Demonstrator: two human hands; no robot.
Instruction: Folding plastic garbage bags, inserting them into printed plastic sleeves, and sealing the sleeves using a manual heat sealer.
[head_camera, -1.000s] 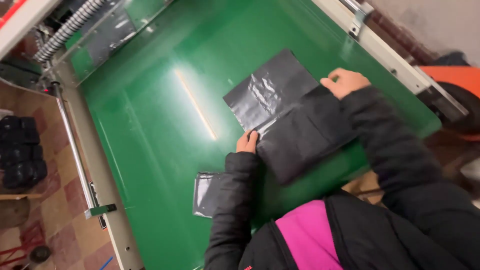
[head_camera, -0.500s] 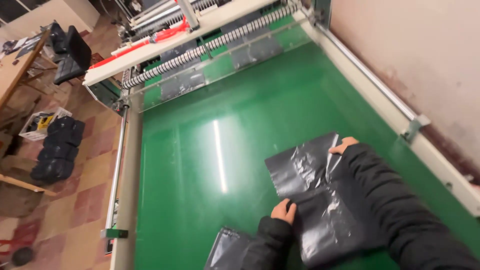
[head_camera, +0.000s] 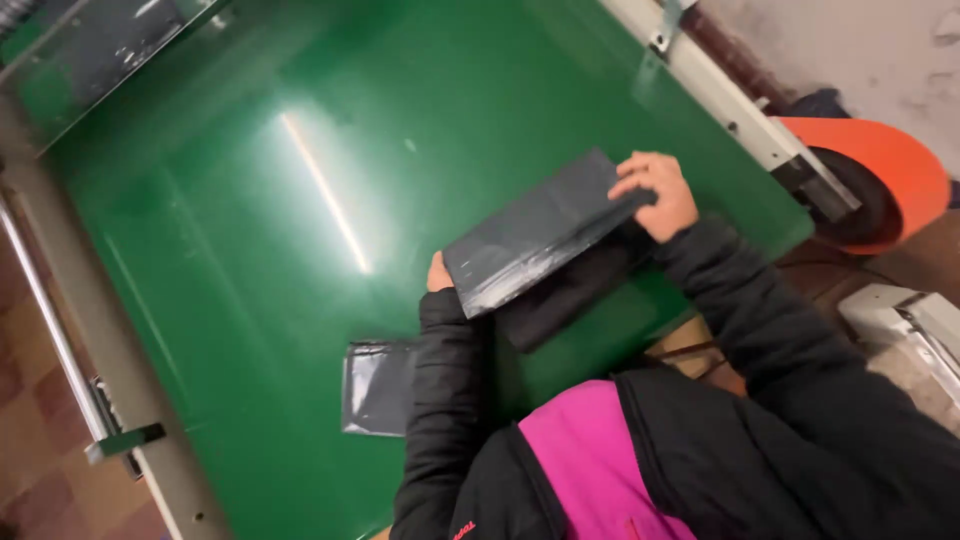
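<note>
Black plastic bags: two, one folded bag (head_camera: 535, 235) and one flat bag (head_camera: 378, 385). Green desk (head_camera: 250, 260): one. Orange roll (head_camera: 880, 180): one. Hands: two.

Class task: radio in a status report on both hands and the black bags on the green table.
Left hand and right hand gripping opposite ends of folded black bag stack. Stack raised off green table. Second black bag flat beside left sleeve, untouched.
</note>
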